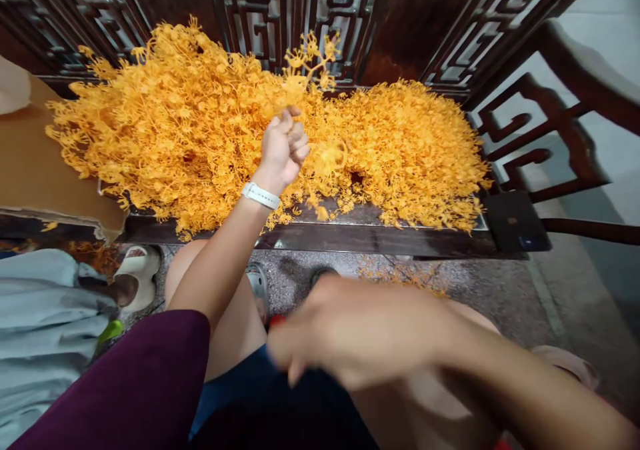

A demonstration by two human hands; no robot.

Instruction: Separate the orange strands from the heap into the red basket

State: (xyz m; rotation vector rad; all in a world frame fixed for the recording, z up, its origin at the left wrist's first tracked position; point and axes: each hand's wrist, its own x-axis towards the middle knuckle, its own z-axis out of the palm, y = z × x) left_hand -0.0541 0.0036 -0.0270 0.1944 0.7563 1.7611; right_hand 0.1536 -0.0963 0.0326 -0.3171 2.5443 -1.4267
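Note:
My left hand (286, 145), with a white watch band (261, 195) at the wrist, is closed over the middle of a heap of orange plastic flower sprigs (190, 123). A branching orange sprig (311, 63) rises from its fingers, partly blurred. Just right of the palm, another orange piece (330, 160) is smeared. My right hand (350, 333) is low over my lap, blurred, its fingers curled in. Beside those fingers shows a small red bit (277, 321); what it belongs to is hidden.
The heap lies on a dark wooden bench (330, 238) with a carved back (400, 30). A cardboard box (50, 163) stands at left, and a dark flat case (517, 222) at the right end. Orange scraps (405, 275) litter the floor. Another person's sandalled foot (137, 280) is at left.

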